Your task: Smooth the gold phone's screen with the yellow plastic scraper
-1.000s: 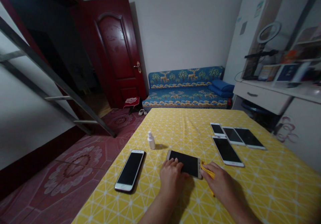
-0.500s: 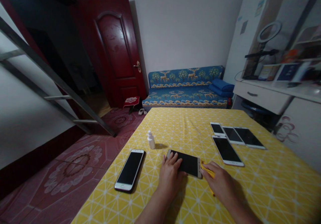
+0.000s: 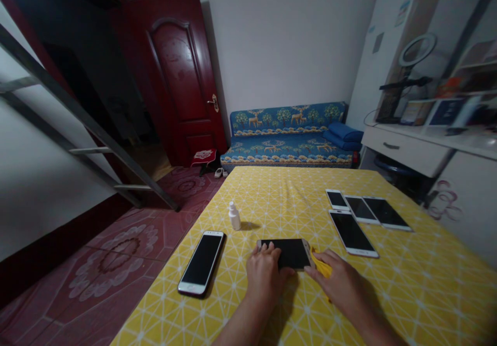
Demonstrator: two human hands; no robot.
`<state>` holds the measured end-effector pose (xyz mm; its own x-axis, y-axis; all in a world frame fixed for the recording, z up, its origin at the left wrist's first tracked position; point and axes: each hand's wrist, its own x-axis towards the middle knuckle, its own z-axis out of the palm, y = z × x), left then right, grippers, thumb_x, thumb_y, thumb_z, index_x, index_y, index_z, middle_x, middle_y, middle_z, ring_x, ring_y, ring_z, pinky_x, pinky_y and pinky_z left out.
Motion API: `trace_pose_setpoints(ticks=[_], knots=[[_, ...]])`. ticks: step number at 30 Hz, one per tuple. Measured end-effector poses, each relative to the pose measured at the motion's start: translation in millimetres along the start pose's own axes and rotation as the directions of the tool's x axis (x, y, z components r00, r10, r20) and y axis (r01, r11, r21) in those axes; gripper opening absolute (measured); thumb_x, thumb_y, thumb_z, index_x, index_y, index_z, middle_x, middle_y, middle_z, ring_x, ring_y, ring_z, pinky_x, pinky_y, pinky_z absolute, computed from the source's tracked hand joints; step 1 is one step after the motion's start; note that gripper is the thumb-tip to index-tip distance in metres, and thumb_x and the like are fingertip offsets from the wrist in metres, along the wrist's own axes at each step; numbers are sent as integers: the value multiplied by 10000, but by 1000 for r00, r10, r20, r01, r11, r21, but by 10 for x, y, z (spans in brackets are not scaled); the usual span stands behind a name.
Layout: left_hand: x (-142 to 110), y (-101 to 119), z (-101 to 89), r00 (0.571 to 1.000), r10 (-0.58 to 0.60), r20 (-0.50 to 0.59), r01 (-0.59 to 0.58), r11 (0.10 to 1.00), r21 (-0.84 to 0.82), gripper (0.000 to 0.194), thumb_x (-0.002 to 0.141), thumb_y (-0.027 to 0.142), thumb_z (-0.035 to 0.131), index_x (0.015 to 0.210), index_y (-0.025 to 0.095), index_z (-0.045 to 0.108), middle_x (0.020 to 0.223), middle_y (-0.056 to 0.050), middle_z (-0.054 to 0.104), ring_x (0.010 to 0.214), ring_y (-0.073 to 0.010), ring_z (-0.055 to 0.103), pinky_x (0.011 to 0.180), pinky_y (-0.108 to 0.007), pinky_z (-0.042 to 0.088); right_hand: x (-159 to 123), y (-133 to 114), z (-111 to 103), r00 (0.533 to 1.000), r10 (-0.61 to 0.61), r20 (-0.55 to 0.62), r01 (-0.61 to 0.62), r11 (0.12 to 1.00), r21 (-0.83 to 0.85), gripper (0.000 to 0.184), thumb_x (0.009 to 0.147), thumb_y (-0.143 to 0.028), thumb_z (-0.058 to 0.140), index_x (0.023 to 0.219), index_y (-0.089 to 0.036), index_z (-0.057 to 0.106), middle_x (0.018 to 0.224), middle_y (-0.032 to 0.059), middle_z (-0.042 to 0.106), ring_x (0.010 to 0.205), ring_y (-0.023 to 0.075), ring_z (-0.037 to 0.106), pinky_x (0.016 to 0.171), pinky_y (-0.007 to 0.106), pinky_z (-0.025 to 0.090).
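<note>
A gold-framed smartphone [image 3: 294,253] lies screen up on the yellow tablecloth, its long side running left to right. My left hand [image 3: 267,271] grips its left end, fingers over the screen and thumb by the near edge. At the opposite end, my right hand [image 3: 337,277] pinches a yellow cloth [image 3: 321,267] and presses it against the phone's short edge. Part of the cloth is hidden under the right palm. Left of the hands lies a white-fronted smartphone [image 3: 202,263] in a dark case. A small white spray bottle [image 3: 234,216] stands upright beyond it.
At the table's right lie several more smartphones, among them a larger white one [image 3: 353,233] and a small one [image 3: 337,199]. The patterned tablecloth [image 3: 279,196] covers the table. Behind it stand a blue sofa [image 3: 287,141] and, on the right, a white cabinet [image 3: 399,147].
The held smartphone has turned counterclockwise, from slanting down to the right to nearly level. My right hand has stayed at its right end with the cloth.
</note>
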<state>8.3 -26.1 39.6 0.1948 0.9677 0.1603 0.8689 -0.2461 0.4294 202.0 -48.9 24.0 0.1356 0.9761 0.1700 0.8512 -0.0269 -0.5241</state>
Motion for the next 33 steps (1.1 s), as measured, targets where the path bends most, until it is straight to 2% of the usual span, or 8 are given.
trace_pose_setpoints(ticks=[3,8,11,16,21,27,33], knots=[[-3,3,11,999,-14,30,14,1000,18,423,746,383,765,1122,196,716,1315,-131,639,1226,-319,590,1072,-436,429,3,21,11,1000,20,1,-20,1000,-18,252,814,-462,639,989,-291,699,1013,0,727,843,212,708,584,271,465],[-6,-11,42,999,-8,43,6,999,38,421,768,373,742,1155,214,699,1333,-122,629,1237,-318,586,1022,-424,473,17,30,35,1000,19,-1,-19,1000,14,156,815,-340,626,933,-277,707,1004,4,735,880,205,702,633,266,480],[-8,-19,49,999,7,51,-10,999,48,411,771,379,743,1145,214,704,1326,-123,633,1227,-323,593,1021,-427,477,22,72,85,999,3,-37,-2,1000,13,117,814,-351,628,871,-283,704,938,-2,740,825,195,696,648,265,476],[-7,-10,18,997,20,75,-25,997,71,407,774,367,754,1148,215,707,1349,-136,613,1237,-335,585,1035,-429,471,27,158,163,997,44,-61,-45,998,-31,114,802,-397,652,835,-303,706,863,-11,740,736,183,681,595,256,430],[32,-1,-29,988,23,152,-38,994,99,505,812,281,721,1307,265,618,1383,-129,588,1272,-319,562,1014,-410,493,15,119,117,996,74,-49,-77,995,-60,132,806,-431,647,832,-313,700,837,-25,742,673,173,668,546,247,383],[53,15,-34,975,47,218,-84,984,159,490,843,269,691,1323,209,609,1421,-183,538,1276,-349,552,984,-422,520,8,106,92,993,109,-34,-112,991,-79,145,810,-439,642,846,-309,694,822,-23,742,658,175,673,536,247,372],[22,10,72,973,100,207,-160,942,294,548,930,224,559,1466,202,447,1426,-220,518,1266,-339,562,956,-424,538,25,201,170,997,63,-50,-65,997,-39,167,800,-460,644,831,-303,691,790,-25,732,622,166,661,507,238,375]])
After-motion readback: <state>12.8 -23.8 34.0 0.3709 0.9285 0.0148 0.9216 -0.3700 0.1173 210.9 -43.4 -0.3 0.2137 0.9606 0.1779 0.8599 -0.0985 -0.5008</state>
